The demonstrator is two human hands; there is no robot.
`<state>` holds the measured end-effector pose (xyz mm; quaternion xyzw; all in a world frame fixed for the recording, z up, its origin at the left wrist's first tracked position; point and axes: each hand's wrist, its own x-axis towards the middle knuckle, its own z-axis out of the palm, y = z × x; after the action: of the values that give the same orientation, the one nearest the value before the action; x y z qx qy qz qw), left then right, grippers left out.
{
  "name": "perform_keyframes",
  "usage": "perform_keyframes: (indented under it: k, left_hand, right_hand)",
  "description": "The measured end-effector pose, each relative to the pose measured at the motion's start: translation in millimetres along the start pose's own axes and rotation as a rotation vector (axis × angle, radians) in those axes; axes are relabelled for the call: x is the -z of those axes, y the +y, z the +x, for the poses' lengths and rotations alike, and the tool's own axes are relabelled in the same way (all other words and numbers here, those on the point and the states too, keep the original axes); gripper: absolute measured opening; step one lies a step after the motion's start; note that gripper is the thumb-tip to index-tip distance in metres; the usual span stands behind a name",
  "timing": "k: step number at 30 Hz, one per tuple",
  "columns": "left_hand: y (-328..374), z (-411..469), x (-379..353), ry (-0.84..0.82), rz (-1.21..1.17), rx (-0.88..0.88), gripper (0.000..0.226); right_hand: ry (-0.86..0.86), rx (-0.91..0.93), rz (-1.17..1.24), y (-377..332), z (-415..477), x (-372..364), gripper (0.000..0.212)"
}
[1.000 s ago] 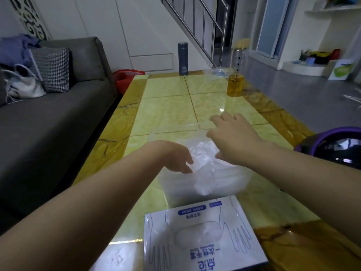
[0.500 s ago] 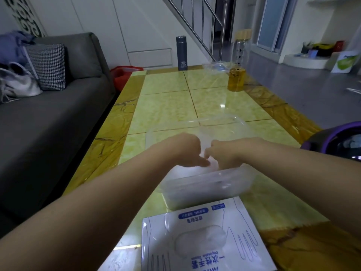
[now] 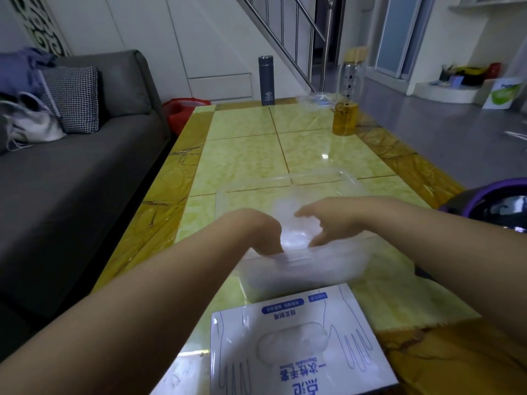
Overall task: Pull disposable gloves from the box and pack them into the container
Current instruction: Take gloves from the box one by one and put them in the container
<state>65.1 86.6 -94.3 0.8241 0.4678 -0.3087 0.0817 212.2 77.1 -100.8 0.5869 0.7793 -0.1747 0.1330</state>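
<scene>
Gloves (image 3: pixel 299 233) | cupped in right hand (image 3: pixel 333 219) grip | left hand (image 3: pixel 253 232) beside | over container (image 3: pixel 319 270)

The scene is being lit dimly, with a bluish cast. Glare spots are being thrown back by the glossy table (image 3: pixel 242 155). Lines are being bent toward the edges; the container (image 3: pixel 299 269) is being blurred.

A grey sofa (image 3: pixel 85 178) with a houndstooth cushion (image 3: pixel 74 99) lines the left. Beyond the glossy yellow bench (image 3: pixel 242 155) stand white walls (image 3: pixel 142 29) and a stair railing (image 3: pixel 285 54); grey floor (image 3: pixel 456 143) right.
</scene>
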Motion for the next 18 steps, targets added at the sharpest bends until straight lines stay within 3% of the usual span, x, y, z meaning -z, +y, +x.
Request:
perform_keyframes:
  k: [6, 9, 13, 16, 18]
  left_hand:
    - [-12, -67, 0, 0.622, -0.322, -0.127, 0.036]
    - [-10, -105, -25, 0.743, -0.482, -0.256, 0.025]
    - [3, -128, -79, 0.628, -0.571, -0.251, 0.022]
    - [16, -124, -111, 0.378, -0.378, -0.205, 0.060]
    - [20, -121, -119, 0.308, -0.331, -0.200, 0.080]
  right_hand:
    - [0.549, 0.190, 0.213, -23, -73, 20, 0.026]
    - [0.477, 0.269, 0.144, -43, -107, -3, 0.018]
    - [0.178, 0.310, -0.129, -67, -120, -57, 0.027]
    - [0.148, 0.320, -0.235, -74, -109, -77, 0.033]
    - [0.174, 0.310, -0.271, -73, -102, -80, 0.030]
